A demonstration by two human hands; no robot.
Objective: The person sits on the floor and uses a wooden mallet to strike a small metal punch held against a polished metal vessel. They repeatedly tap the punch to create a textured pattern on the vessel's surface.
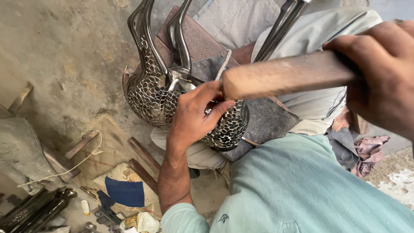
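Left hand (194,116): we've got it pressed on the metal bird figure (181,103), fingers (215,108) curled over the scaled body w/ something small pinched at the tips. Can't tell what. Looks like we're pinning the piece so it won't rock.

Right hand (379,73): up at frame right, fingers clenched round a wooden handle (289,75). Handle runs across toward the left hand, its end just above those fingertips. Blurred, head of the tool not visible.

Bird figure: sits on our lap over a dark pad (267,121), betw. the knees, long necks (148,39) pointing up and away. Pad prob. there to cushion it and give grip.

Surface: shiny fish-scale pattern across the body, necks smoother.

Floor (64,51): bare concrete, left side. A patterned cushion (125,185), wooden strips (142,162), dark bottles (39,209) lie well apart from the work, within arm's reach.

Clothing: teal shirt (302,185) fills the lower right.
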